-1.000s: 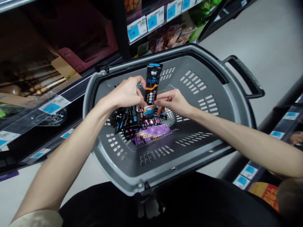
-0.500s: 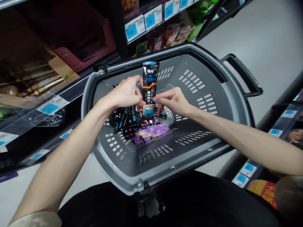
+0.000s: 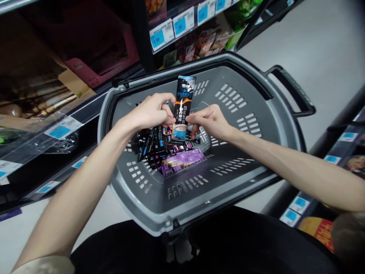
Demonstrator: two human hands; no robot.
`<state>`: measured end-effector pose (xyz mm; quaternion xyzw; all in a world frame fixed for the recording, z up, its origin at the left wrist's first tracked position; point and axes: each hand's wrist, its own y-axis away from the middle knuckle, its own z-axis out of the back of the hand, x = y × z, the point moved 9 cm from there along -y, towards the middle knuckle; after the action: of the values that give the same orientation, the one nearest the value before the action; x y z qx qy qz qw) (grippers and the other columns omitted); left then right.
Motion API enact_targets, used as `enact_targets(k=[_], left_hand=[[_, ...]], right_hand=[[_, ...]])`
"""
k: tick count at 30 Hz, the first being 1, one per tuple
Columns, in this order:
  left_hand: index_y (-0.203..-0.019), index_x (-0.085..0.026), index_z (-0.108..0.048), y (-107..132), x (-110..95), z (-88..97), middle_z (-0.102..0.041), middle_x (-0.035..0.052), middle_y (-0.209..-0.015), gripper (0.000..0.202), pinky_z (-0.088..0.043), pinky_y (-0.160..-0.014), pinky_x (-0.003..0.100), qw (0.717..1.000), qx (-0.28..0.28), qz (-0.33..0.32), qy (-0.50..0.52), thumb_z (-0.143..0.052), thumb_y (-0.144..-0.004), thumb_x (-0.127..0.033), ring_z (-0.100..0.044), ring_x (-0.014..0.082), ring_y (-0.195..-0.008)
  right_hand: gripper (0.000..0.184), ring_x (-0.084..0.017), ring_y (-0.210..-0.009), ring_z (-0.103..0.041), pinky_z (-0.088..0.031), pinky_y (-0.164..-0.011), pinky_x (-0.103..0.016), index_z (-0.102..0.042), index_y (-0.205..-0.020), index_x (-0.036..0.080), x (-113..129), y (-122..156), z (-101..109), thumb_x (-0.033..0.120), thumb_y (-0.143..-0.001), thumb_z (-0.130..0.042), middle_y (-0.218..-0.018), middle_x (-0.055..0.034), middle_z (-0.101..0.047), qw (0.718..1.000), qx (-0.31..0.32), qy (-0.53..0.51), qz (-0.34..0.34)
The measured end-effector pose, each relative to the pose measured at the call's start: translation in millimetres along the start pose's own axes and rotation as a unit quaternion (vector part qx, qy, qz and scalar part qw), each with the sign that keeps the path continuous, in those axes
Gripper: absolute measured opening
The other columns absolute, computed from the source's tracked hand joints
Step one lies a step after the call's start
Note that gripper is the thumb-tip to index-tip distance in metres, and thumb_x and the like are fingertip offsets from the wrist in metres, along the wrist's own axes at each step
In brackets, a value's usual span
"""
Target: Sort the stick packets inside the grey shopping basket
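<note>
Between my two hands stands a black coffee sachet (image 3: 183,102) with a blue cup printed at its lower end. My left hand (image 3: 154,110) is closed, its fingertips pinching the sachet's left edge. On the other edge, my right hand (image 3: 209,121) grips it low down between thumb and fingers. Both hands are inside a grey shopping basket (image 3: 188,205). Beneath them lies a pile of black sachets (image 3: 152,146), partly hidden by the left hand and the held sachet. Purple snack packets (image 3: 184,160) lie in front of that pile.
Shelves with blue-and-white price tags (image 3: 184,23) run along the far side and left. A black basket handle (image 3: 292,91) juts out at the right. More shelf tags (image 3: 300,203) and a red-and-yellow package (image 3: 318,230) are at lower right. Pale floor (image 3: 322,49) shows beyond.
The coffee sachet has tilted, its top leaning to the right. Both hands keep hold of it and have hardly moved.
</note>
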<state>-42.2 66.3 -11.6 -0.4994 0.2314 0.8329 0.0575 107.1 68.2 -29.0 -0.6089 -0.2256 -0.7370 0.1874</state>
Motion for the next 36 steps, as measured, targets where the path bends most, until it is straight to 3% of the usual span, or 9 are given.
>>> enact_targets(k=[9,20,25,31,36], left_hand=[[-0.095,-0.018,-0.063,0.0,-5.2,0.0,-0.071,0.003,-0.073,0.013,-0.062,-0.076,0.037,0.999,-0.014,-0.002,0.039,-0.071,-0.086,-0.023,-0.075,0.0192,-0.072],[-0.085,-0.016,-0.067,0.6,-7.4,2.3,-0.073,0.0033,-0.071,0.008,-0.058,-0.081,0.032,0.999,-0.02,-0.026,-0.006,-0.07,-0.082,-0.022,-0.072,0.0159,-0.072],[-0.082,-0.017,-0.068,1.5,-8.8,4.0,-0.072,0.0011,-0.067,0.008,-0.058,-0.08,0.031,0.999,-0.029,-0.022,-0.038,-0.069,-0.08,-0.025,-0.07,0.0143,-0.067],[-0.079,-0.018,-0.067,0.7,-6.0,2.9,-0.071,0.0018,-0.066,0.011,-0.055,-0.074,0.032,0.998,-0.018,-0.024,-0.06,-0.07,-0.079,-0.029,-0.068,0.0151,-0.064],[-0.086,-0.018,-0.068,2.3,-10.4,5.8,-0.07,-0.0007,-0.065,0.011,-0.053,-0.079,0.032,0.989,-0.056,-0.057,-0.124,-0.068,-0.079,-0.027,-0.067,0.0145,-0.065]], right_hand=[[0.036,-0.015,-0.05,-0.067,-0.049,-0.046,-0.026,-0.07,-0.067,0.017,-8.7,-6.2,7.9,0.047,-0.084,-0.078,-0.057,-0.0033,-0.067,0.998,-0.041,-0.046,-0.006],[0.044,-0.016,-0.054,-0.07,-0.048,-0.043,-0.024,-0.068,-0.07,0.016,-17.4,-9.3,4.3,0.057,-0.084,-0.079,-0.064,-0.0045,-0.068,0.996,-0.023,-0.087,-0.015],[0.032,-0.014,-0.053,-0.07,-0.046,-0.042,-0.023,-0.074,-0.08,0.015,-12.0,-9.0,4.2,0.047,-0.081,-0.082,-0.076,-0.0055,-0.075,0.997,-0.025,-0.077,-0.003],[0.027,-0.015,-0.052,-0.07,-0.046,-0.043,-0.024,-0.075,-0.074,0.015,-7.4,-8.2,5.3,0.04,-0.08,-0.08,-0.069,-0.0061,-0.074,0.999,-0.019,-0.045,-0.002],[0.027,-0.017,-0.051,-0.069,-0.05,-0.048,-0.026,-0.075,-0.071,0.015,-7.0,-7.4,7.1,0.039,-0.083,-0.078,-0.059,-0.0046,-0.069,1.0,-0.018,-0.003,-0.002]])
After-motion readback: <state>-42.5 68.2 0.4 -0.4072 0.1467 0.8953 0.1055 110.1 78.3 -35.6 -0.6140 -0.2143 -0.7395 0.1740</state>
